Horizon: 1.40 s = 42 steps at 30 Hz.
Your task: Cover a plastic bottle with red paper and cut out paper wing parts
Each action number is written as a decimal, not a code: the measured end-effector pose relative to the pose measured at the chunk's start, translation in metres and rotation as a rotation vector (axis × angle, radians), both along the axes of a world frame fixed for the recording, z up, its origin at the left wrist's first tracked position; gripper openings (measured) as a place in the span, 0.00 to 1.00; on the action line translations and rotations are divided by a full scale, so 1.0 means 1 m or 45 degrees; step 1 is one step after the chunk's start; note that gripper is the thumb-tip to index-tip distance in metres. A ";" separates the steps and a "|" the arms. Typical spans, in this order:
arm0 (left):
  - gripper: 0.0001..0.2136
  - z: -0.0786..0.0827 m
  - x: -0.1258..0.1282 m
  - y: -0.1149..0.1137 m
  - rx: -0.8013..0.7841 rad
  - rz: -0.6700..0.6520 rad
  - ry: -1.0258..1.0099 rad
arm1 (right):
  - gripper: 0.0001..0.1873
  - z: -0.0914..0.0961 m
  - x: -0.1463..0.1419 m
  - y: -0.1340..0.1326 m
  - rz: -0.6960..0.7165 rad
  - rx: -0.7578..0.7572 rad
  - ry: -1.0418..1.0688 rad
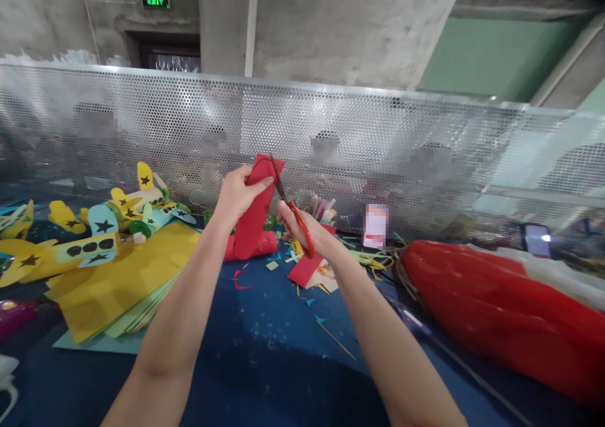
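My left hand (241,192) is closed on a strip of red paper (256,216) with a rounded lower end, thumb across its front. In my right hand (302,225) are scissors with orange-red handles (305,232). Their dark blades reach up to the strip's top right corner, where a curved line shows on the paper. Behind the strip's lower end lies a red roll (265,243) on the table. Another red paper piece (307,266) rests among cuttings below my right hand.
Yellow paper sheets (127,273) and paper airplanes (89,245) lie at left. A red plastic bag (491,313) fills the right side. A lit phone (376,225) stands against the perforated metal screen (368,131). Scraps dot the blue tabletop (265,364).
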<state>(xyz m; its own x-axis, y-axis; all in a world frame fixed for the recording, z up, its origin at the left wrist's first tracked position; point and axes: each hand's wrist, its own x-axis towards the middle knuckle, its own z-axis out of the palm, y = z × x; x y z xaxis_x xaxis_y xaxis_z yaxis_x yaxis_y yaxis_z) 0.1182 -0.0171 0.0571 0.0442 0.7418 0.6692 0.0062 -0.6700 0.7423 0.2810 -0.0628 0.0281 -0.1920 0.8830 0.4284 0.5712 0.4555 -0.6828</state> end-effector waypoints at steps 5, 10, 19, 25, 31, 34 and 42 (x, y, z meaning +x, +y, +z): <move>0.09 0.001 0.001 -0.002 -0.121 -0.132 -0.081 | 0.28 0.001 0.000 -0.002 0.019 -0.021 0.051; 0.12 0.001 0.001 -0.003 -0.153 -0.232 -0.134 | 0.30 0.005 0.000 -0.004 0.016 -0.055 0.014; 0.13 0.002 -0.002 -0.002 0.031 -0.062 0.074 | 0.30 0.005 0.002 -0.004 -0.006 -0.060 -0.013; 0.14 0.001 -0.002 -0.001 0.041 -0.091 0.086 | 0.31 0.004 0.002 -0.004 -0.018 -0.037 -0.001; 0.14 0.002 -0.003 -0.001 0.018 -0.135 0.038 | 0.33 0.005 -0.001 -0.007 -0.017 -0.060 0.036; 0.14 0.003 -0.003 -0.003 -0.012 -0.152 0.007 | 0.34 0.005 -0.002 -0.008 -0.020 -0.042 0.011; 0.14 0.005 -0.001 -0.007 -0.104 -0.213 -0.087 | 0.35 0.004 -0.007 -0.008 -0.055 0.017 -0.038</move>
<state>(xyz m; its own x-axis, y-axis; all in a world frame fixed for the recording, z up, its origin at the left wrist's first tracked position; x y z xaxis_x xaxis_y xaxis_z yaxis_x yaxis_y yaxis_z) 0.1169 -0.0244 0.0624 0.1278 0.7800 0.6125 -0.1520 -0.5949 0.7893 0.2740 -0.0707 0.0317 -0.1665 0.8848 0.4351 0.6109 0.4390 -0.6589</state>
